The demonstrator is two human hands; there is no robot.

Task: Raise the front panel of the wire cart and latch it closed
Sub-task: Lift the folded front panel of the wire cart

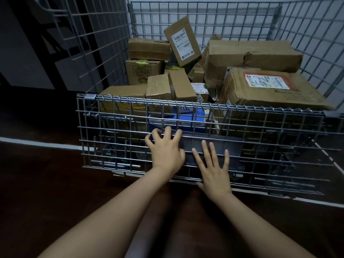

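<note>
The wire cart (307,40) stands in front of me, full of cardboard boxes. Its front panel (111,131), a grey wire grid, hangs folded down over the lower front of the cart, hinged along a rail at mid height. My left hand (165,151) rests on the panel near its middle, fingertips curled over a horizontal wire. My right hand (214,168) lies flat on the panel just to the right, fingers spread over a dark plate behind the mesh, thumb at the panel's lower edge. No latch can be made out.
Tall wire walls close the cart's left side (89,43), back and right side. Several brown boxes (264,86) are piled above the hinge rail, one tilted at the back (182,41). A blue item (186,120) shows behind the mesh. Dark floor with a white line (37,144) surrounds the cart.
</note>
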